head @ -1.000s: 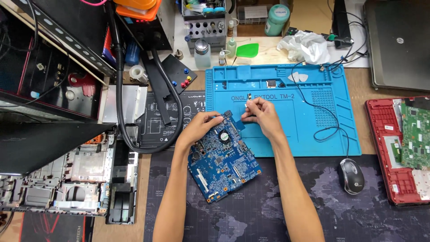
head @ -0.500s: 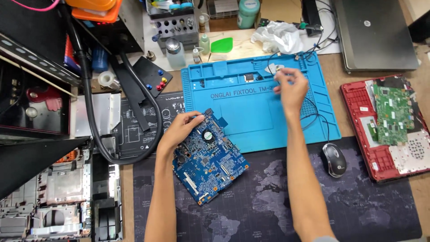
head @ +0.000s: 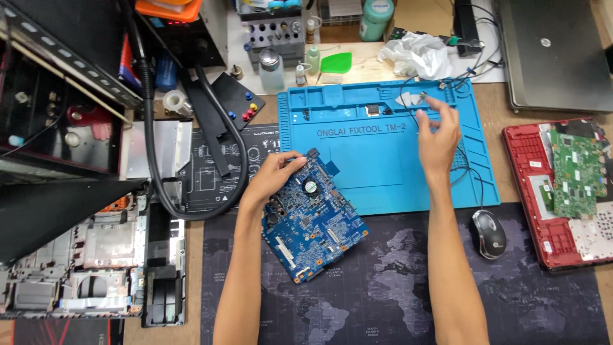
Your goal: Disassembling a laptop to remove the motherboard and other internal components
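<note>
Head view: your left hand grips the blue circuit board's far-left edge — your right hand hovers over the blue mat, fingers loosely curled, its hold unclear.

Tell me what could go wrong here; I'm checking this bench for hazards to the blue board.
The board lies half on the blue mat, half on the dark mat, steadied only by the left hand; it could tip or slide. The right hand is raised over thin black wires on the blue mat and might snag them. Whether it pinches a small part is unclear; if so, that could drop.
</note>
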